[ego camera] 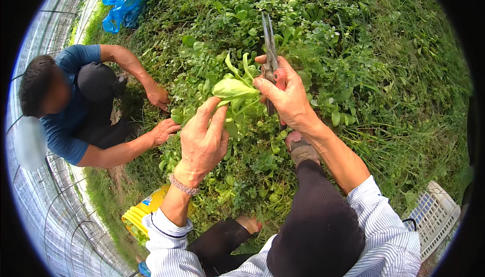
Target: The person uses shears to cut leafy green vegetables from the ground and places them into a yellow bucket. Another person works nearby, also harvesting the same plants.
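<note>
My right hand (290, 97) holds garden snips (269, 45) with red handles and a spring; their narrow blades point away from me, slightly parted. Between that hand's thumb and fingers is also the stem end of a cut leafy green plant (235, 89), whose pale leaves spread to the left. My left hand (204, 136), with a braided band (183, 185) on the wrist, meets the leaf tips; a leaf edge lies between its index and middle fingertips. Its thumb is mostly hidden. Below both hands grows a dense bed of low green plants (261, 163).
At left a co-worker (72, 102) crouches, both hands among the plants. A yellow bucket (140, 208) holding greens lies beside my left forearm. A white plastic crate (439, 216) stands at lower right. A blue plastic bag (129, 0) is at upper left, near a sheeted greenhouse wall (41, 208).
</note>
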Demonstrator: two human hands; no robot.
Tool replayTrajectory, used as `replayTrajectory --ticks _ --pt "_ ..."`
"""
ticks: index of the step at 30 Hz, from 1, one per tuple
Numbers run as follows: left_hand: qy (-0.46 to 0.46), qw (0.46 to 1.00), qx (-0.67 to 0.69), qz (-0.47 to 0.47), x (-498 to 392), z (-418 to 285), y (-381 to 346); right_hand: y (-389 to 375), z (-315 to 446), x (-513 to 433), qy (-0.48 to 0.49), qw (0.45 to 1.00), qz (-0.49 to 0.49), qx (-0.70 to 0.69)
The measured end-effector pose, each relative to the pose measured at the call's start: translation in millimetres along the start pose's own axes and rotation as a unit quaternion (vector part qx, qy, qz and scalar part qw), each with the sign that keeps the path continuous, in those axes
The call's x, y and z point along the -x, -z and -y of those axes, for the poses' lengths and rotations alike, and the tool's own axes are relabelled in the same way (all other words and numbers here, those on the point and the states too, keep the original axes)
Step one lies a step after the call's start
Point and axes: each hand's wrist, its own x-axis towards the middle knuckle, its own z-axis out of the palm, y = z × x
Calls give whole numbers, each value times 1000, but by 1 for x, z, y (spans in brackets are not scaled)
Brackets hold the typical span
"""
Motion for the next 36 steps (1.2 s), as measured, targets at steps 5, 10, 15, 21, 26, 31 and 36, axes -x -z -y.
replayTrajectory --ticks 5,10,15,21,26,31,36 --pt "47 997 -54 -23 41 -35 61 -42 35 31 12 991 130 -11" --pt "103 989 -80 -74 93 -71 131 -95 81 64 16 954 297 -25" --pt "158 967 -102 -174 147 -112 189 -144 139 114 49 911 404 73" --pt "167 942 -121 -266 215 -172 240 -195 196 187 131 866 430 219" --pt "189 920 -148 -310 257 -219 267 -229 214 246 72 866 444 219" --pt "207 910 -202 -297 280 -238 284 -242 211 276 -45 870 464 161" --pt "224 907 -227 -276 281 -223 283 -251 191 266 -81 869 469 135"
